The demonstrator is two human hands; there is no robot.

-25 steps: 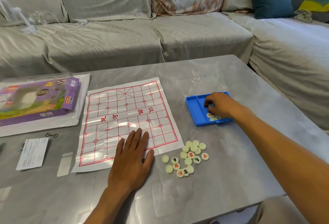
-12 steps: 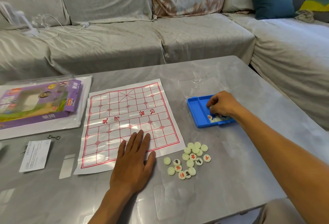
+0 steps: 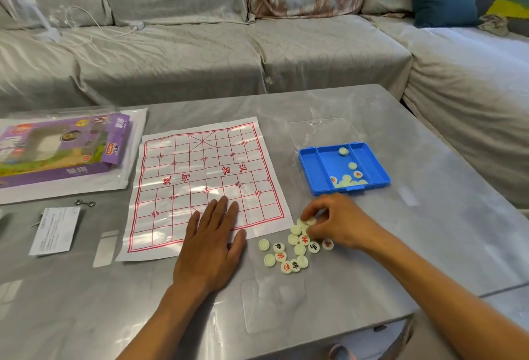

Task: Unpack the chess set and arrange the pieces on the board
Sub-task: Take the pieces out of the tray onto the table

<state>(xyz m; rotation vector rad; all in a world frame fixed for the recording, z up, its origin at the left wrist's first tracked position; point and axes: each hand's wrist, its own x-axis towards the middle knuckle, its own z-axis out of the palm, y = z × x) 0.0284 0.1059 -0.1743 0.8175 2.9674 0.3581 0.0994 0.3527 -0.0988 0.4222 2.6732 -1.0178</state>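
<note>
Lying flat on the grey table (image 3: 429,245), the paper board (image 3: 204,185) is turned a bit crooked, its near-left corner swung toward the person and its printed characters reading upside down from their seat, so the river band runs roughly left to right across the middle. Left hand (image 3: 210,242) is spread out flat, palm down, fingers straight and resting on the near edge of the board with the heel of the palm on the table itself. Right hand (image 3: 336,223) sits just off the board's near-right corner, fingers curled and pinching one pale round piece (image 3: 311,221) right at the top of the loose pile of pieces (image 3: 294,251), which lies on the table between the two hands; some discs show red or black characters, others are face down. Beyond that hand is the blue tray (image 3: 315,168), long side running left to right, with a few pieces left in it (image 3: 347,178), mostly bunched along its near wall. A clear lid (image 3: 323,133) lies flat just behind the tray. Over on the left there's a purple box (image 3: 61,153) on a plastic sleeve, and a small leaflet (image 3: 54,229) nearer the table edge.
</note>
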